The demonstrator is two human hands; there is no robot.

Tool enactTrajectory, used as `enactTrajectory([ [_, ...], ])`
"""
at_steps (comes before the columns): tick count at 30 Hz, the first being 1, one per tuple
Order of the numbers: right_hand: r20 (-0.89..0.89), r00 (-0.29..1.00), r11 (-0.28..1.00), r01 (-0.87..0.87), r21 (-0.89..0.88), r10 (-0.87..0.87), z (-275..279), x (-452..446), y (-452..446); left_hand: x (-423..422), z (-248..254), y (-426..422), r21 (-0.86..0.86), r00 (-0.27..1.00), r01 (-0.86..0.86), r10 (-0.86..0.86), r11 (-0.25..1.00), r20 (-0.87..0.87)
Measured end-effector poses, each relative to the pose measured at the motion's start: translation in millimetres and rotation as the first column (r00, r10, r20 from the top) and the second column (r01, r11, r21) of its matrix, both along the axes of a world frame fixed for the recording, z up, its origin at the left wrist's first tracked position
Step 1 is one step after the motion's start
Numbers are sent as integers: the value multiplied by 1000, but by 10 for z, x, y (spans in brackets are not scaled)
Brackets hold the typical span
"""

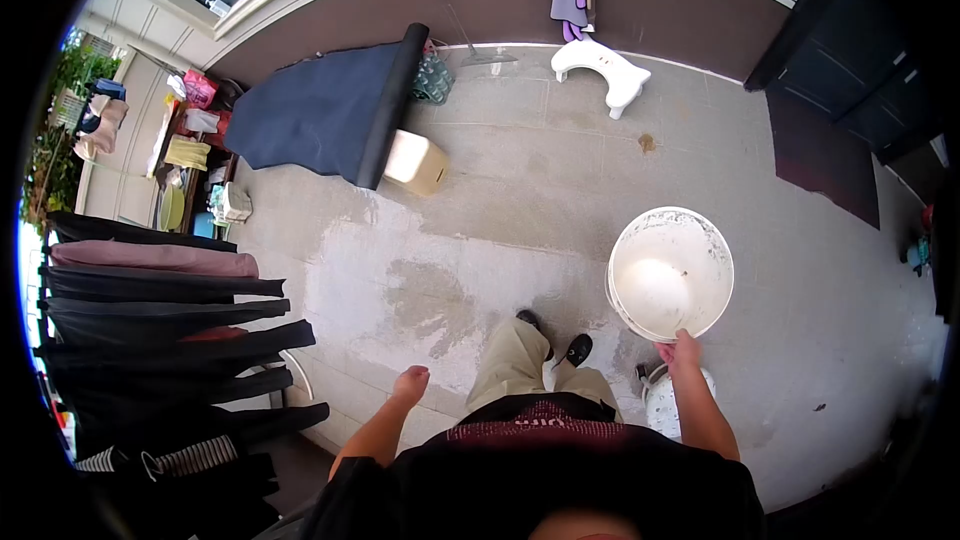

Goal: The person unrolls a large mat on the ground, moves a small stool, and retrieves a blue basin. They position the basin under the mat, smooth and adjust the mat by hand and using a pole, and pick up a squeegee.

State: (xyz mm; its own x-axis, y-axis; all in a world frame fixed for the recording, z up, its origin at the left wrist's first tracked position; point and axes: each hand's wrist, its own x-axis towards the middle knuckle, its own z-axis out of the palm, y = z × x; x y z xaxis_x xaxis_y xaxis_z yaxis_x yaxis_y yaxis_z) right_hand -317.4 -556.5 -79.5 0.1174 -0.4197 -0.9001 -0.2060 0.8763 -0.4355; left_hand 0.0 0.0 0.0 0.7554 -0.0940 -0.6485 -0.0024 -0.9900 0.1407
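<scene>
Gripping the near rim of the white bucket (671, 275): right hand (681, 350), fingers closed on the edge. Bucket is held ahead and to the right, open top showing, dark specks on its inner wall. Below that hand, 1 white container (662, 408), partly hidden by the forearm. Left hand (411, 383) is out to the left, no object in it; fingers look curled, can't tell how tightly. Wet patches on the tiled floor (540, 155). 1 white curved stool (603, 71) near the wall.
</scene>
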Motion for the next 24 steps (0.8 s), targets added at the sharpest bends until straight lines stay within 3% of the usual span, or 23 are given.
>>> enactTrajectory([
  [2,-112,993,999,-29,-16,27,100,420,-106,-294,-154,420,17,994,-92,91,996,55],
  [3,-140,989,999,-53,3,53,216,1315,-359,178,120,463,38,979,-205,206,978,-13],
  [5,-120,979,985,-169,-27,164,111,1902,-536,131,140,552,205,906,-386,411,899,-99],
  [6,-119,978,985,-173,-25,169,83,2264,-578,183,44,676,311,972,-1,74,950,-224],
  [7,-82,973,975,-220,-42,216,98,2606,-676,334,-25,572,340,889,392,-258,855,-378],
  [9,-79,961,963,-268,-36,265,77,3151,-699,547,142,160,251,892,125,1,960,-452],
  [10,-107,961,964,-260,-51,253,34,3516,-702,829,355,-310,202,894,149,-44,968,-447],
  [11,-144,959,964,-257,-73,245,16,3766,-747,1042,-97,-347,74,858,140,-84,987,-506],
  [12,-150,954,959,-273,-81,259,-15,4076,-826,1297,-334,-629,-16,915,110,-108,994,-389],
  [14,-128,925,923,-372,-99,359,-126,4741,-999,2027,-96,-1705,-235,976,-151,106,960,-193],
  [15,-144,917,918,-387,-85,373,-236,4969,-1082,2217,-315,-1942,-533,941,-334,248,777,-229],
  [17,-79,922,918,-386,-90,380,-445,5564,-1289,2765,300,-2878,-621,744,-666,432,413,-510],
  [18,-83,917,915,-397,-79,390,-528,5834,-1374,2844,403,-3050,-612,735,-676,444,412,-513],
  [20,-117,898,901,-432,-45,425,-631,6376,-1506,3099,477,-3302,-613,726,-685,301,393,-619],
  [23,-105,920,922,-384,-41,378,-1015,7076,-1693,3023,32,-3079,-561,840,-536,332,631,-428],
  [24,-97,906,910,-415,-5,412,-1208,7277,-1781,2976,-72,-2927,-456,858,-506,374,732,-352],
])
